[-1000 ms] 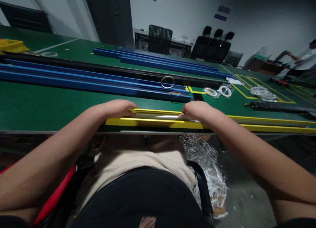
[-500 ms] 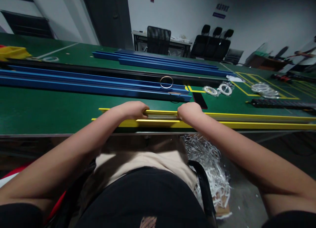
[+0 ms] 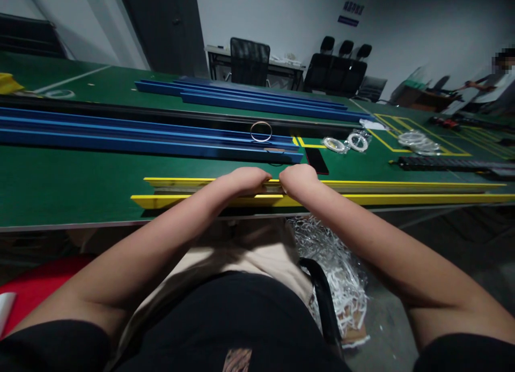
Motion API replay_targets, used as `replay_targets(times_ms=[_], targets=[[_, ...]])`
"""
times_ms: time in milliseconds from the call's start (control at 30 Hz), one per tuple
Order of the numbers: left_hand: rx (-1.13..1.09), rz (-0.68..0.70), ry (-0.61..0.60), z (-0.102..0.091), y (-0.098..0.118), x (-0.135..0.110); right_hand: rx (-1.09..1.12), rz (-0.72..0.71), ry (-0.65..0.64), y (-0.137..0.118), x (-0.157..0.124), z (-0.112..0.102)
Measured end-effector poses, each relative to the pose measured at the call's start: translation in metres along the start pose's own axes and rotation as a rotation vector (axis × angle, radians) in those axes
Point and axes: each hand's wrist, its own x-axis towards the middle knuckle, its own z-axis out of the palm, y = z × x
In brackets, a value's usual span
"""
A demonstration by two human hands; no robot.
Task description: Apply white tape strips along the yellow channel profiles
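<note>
Your left hand (image 3: 251, 180) and right hand (image 3: 301, 179) sit close together over the yellow channel (image 3: 386, 200), which lies lengthwise along the near edge of the green table (image 3: 80, 184). Your fingertips are down at the channel and largely hidden; whether they pinch, press or merely touch cannot be told.

Caution: the near wall runs close to the table edge, so a pull towards your body could tip or slide the channel off. Uneven pressure from two hands set this close could let the long ends swing. The bare rims look thin and may scrape uncovered skin. A push away from you could drive the far wall into the flat black slab (image 3: 317, 161) just beyond.

Materials: the channel is straight, trough-shaped and smooth, with glossy yellow walls and a dull grey strip between them. The blue channels (image 3: 161, 144) behind show similar long, ridged forms. The white coils (image 3: 357, 141) are ring-shaped and wrapped in clear, crinkled film
</note>
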Motion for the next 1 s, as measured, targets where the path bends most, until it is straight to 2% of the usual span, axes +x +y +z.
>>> replay_targets(times_ms=[67,133,300,467,633,733,833,1000], targets=[[0.001,0.01,0.045,0.003,-0.003,-0.005,-0.035,-0.018,0.036,0.009,-0.001,0.001],[0.006,0.027,0.075,0.004,-0.005,-0.009,-0.019,-0.096,0.029,0.024,-0.001,0.001],[0.01,0.009,0.045,0.002,-0.017,-0.026,0.174,-0.323,-0.023,0.066,-0.002,0.001],[0.001,-0.012,-0.012,0.007,-0.054,-0.062,0.245,-0.282,-0.028,0.087,-0.006,-0.002],[-0.078,-0.039,-0.035,0.015,-0.098,-0.103,0.155,-0.232,-0.09,0.083,-0.015,-0.005],[-0.087,-0.081,-0.052,0.018,-0.114,-0.119,0.055,-0.118,-0.113,0.073,-0.015,0.0],[-0.072,-0.103,-0.055,0.016,-0.116,-0.123,-0.035,0.004,-0.106,0.062,-0.013,0.009],[-0.021,-0.187,-0.083,0.011,-0.1,-0.112,-0.072,0.101,-0.057,0.044,-0.011,0.018]])
